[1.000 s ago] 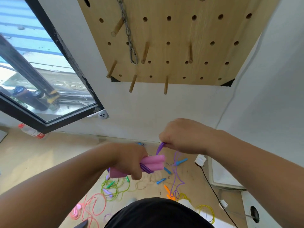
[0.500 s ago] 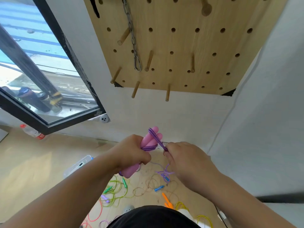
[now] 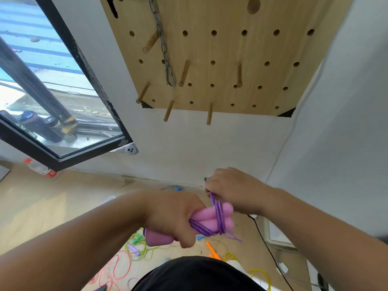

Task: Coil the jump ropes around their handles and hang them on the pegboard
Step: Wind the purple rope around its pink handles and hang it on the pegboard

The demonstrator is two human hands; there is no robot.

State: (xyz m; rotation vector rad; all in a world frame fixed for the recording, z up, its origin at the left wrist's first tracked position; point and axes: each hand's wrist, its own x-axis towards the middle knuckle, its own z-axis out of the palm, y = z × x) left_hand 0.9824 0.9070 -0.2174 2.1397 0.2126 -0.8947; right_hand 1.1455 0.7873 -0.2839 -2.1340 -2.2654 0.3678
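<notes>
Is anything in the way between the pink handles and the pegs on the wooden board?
Nothing visible is. Only bare wall lies between the pink handles, gripped in the left hand, and the pegboard. A chain hangs beside one peg; the bottom pegs are bare. The right hand pinches the purple rope.

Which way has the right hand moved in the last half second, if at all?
Yes: the right hand has risen toward the pegboard's lower edge, and now grips the purple cord above the pink handles.
</notes>
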